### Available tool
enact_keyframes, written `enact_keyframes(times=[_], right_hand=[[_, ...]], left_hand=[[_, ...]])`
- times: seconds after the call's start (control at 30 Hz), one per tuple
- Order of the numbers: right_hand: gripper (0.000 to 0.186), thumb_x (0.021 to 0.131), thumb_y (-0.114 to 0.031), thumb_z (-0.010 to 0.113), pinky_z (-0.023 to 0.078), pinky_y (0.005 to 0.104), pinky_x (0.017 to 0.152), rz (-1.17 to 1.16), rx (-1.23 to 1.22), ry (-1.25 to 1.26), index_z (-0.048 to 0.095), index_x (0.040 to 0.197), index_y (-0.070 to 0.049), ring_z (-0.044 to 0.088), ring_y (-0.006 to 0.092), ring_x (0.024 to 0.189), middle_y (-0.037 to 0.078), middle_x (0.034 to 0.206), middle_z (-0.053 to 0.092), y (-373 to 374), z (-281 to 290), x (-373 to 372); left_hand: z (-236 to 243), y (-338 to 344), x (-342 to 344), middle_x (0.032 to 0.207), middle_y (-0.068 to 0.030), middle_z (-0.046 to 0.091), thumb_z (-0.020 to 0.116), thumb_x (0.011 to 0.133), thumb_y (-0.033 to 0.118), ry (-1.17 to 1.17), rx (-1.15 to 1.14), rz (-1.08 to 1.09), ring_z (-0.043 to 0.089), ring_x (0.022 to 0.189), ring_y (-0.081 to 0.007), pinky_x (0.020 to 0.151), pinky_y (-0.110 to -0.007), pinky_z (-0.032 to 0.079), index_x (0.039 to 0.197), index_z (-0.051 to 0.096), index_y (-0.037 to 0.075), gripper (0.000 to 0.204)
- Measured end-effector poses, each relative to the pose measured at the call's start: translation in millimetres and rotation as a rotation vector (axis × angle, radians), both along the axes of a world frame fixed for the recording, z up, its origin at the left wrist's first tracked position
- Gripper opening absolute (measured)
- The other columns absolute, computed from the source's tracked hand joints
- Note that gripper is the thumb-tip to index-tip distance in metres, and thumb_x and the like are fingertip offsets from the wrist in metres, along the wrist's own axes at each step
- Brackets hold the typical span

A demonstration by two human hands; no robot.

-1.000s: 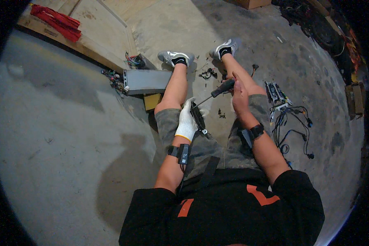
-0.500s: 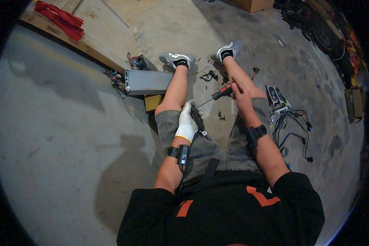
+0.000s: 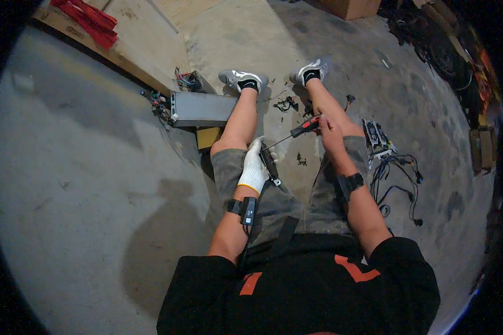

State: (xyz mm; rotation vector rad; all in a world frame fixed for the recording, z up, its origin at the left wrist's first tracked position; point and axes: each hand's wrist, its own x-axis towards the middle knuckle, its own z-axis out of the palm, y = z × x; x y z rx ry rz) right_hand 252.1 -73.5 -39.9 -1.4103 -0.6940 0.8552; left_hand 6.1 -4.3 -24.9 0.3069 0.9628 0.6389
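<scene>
My left hand (image 3: 254, 167), in a white knitted glove, is closed round a dark, narrow device (image 3: 269, 162) with a pale metal tab at its near end. It is held above my left thigh, and its exact kind does not show. My bare right hand (image 3: 332, 134) grips the end of a red and black screwdriver (image 3: 305, 127). The screwdriver slants down to the left, its thin shaft reaching the upper part of the dark device. Whether the tip sits in a screw is too small to see.
Left of my legs are a grey metal box (image 3: 202, 109), a yellow block (image 3: 208, 138) and tangled wires (image 3: 159, 106). On the right lie metal brackets (image 3: 376, 135) and black cables (image 3: 398, 181). Small black scraps (image 3: 286, 104) lie between my feet; a cardboard box (image 3: 349, 8) stands far off.
The screwdriver handle and my right hand have shifted very slightly. My left hand keeps its hold on the dark device. The whole view has tilted a little.
</scene>
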Motion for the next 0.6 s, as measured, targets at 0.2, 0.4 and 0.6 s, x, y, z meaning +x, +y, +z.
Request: enact_keyframes(times=[0.2,0.4,0.6], right_hand=[[0.04,0.103,-0.025,0.054,0.047,0.0213,0.076,0.056,0.007,0.047,0.055,0.137,-0.004,0.057,0.0059,0.088,0.001,0.109,0.066,1.3,22.7,-9.9],[0.041,0.102,-0.029,0.057,0.05,0.0235,0.075,0.025,0.075,0.218,0.058,0.134,-0.004,0.058,0.0074,0.087,0.001,0.108,0.067,2.6,4.2,-4.7],[0.042,0.101,-0.027,0.058,0.052,0.0252,0.075,0.026,-0.102,-0.14,0.055,0.137,-0.006,0.059,0.0078,0.085,-0.001,0.108,0.066,1.1,16.6,-2.6]], left_hand=[[-6.1,1.7,-10.2,0.089,-0.0077,0.062,0.048,0.101,0.041,0.006,0.016,0.009,0.06,0.068,-0.0233,0.058,-0.041,0.053,0.117,0.057,0.018,0.029],[-8.9,3.9,-9.0,0.09,-0.0076,0.062,0.047,0.102,0.042,-0.006,-0.017,0.018,0.06,0.069,-0.0229,0.059,-0.042,0.053,0.117,0.057,0.02,0.029],[-9.9,3.0,-8.5,0.089,-0.0075,0.062,0.047,0.102,0.042,0.061,0.043,0.002,0.06,0.069,-0.0232,0.059,-0.042,0.053,0.117,0.057,0.02,0.029]])
